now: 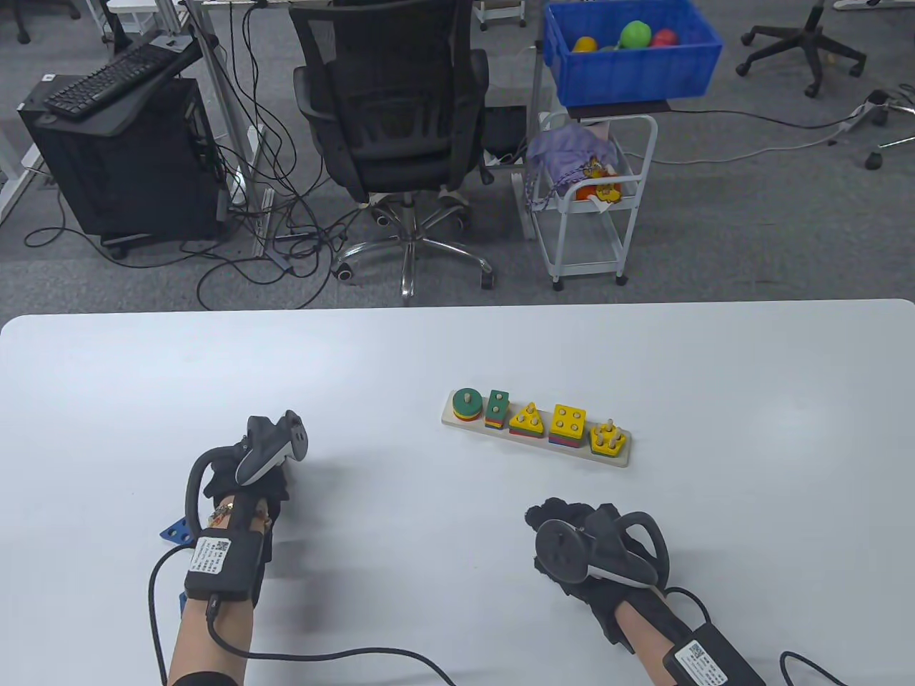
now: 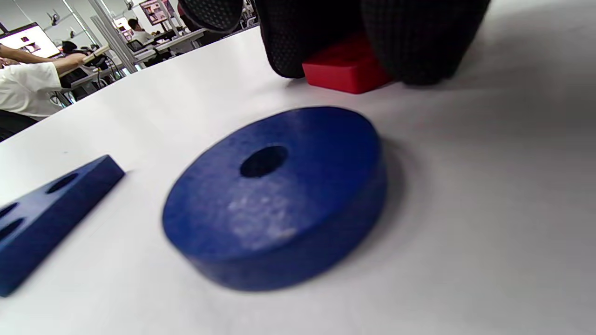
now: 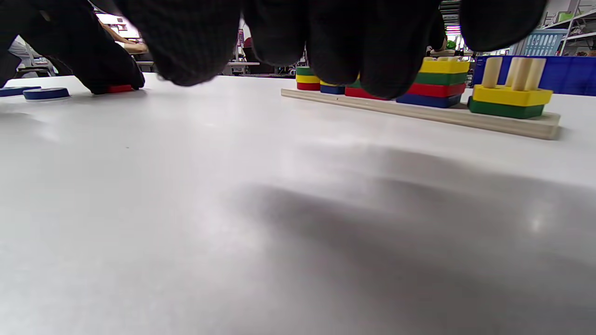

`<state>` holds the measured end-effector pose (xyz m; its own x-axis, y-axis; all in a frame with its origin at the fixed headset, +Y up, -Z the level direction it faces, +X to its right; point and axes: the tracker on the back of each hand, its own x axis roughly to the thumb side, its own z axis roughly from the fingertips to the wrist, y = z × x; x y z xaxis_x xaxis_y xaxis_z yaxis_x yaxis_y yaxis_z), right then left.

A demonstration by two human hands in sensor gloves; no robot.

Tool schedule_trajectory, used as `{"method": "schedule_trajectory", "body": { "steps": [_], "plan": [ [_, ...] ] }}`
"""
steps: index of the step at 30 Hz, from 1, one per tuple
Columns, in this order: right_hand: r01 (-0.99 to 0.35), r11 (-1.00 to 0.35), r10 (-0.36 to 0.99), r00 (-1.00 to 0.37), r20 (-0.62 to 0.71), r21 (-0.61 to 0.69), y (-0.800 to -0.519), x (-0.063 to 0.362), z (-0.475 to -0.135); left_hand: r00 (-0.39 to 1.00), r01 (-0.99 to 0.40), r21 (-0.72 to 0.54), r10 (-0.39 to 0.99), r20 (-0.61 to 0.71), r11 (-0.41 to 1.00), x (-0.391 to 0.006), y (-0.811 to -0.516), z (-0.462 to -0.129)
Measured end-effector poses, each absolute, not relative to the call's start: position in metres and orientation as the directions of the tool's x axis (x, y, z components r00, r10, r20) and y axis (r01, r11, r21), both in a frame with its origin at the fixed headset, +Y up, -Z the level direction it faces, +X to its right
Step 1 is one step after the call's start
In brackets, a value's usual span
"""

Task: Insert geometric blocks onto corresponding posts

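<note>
The wooden post board (image 1: 457,423) lies right of the table's middle with five stacks of blocks on it, also in the right wrist view (image 3: 419,113). My left hand (image 1: 246,464) is at the front left. Its fingers (image 2: 414,42) come down on both sides of a red block (image 2: 344,70) that lies on the table. A blue disc (image 2: 274,195) and a blue flat block with holes (image 2: 42,218) lie loose beside it. The blue flat block peeks out by my left wrist (image 1: 175,532). My right hand (image 1: 565,532) rests on the table in front of the board and holds nothing.
The white table (image 1: 429,357) has its far edge behind the board. Beyond it stand an office chair (image 1: 393,107), a white cart (image 1: 593,200) and a blue crate (image 1: 629,50). Cables run from both wrists toward the front edge.
</note>
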<state>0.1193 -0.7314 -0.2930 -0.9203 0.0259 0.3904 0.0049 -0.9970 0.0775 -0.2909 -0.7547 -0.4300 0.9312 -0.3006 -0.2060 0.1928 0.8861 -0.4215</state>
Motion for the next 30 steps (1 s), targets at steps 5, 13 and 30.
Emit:
{"method": "schedule_trajectory", "body": {
  "steps": [5, 13, 30],
  "plan": [
    [-0.01, -0.999, 0.03, -0.918, 0.396, 0.051, -0.727, 0.117, -0.292, 0.982, 0.087, -0.341, -0.138, -0.129, 0.936, -0.272, -0.738, -0.422],
    [-0.168, -0.985, 0.137, -0.888, 0.439, -0.032, -0.718, 0.108, -0.284, 0.818, -0.447, -0.455, 0.558, 0.142, 0.77, -0.186, -0.708, -0.385],
    [-0.531, -0.776, 0.239, -0.747, 0.62, -0.341, -0.692, 0.092, -0.252, 0.105, -0.698, -0.716, 0.986, -0.133, -0.022, -0.1, -0.735, -0.318]
  ]
}}
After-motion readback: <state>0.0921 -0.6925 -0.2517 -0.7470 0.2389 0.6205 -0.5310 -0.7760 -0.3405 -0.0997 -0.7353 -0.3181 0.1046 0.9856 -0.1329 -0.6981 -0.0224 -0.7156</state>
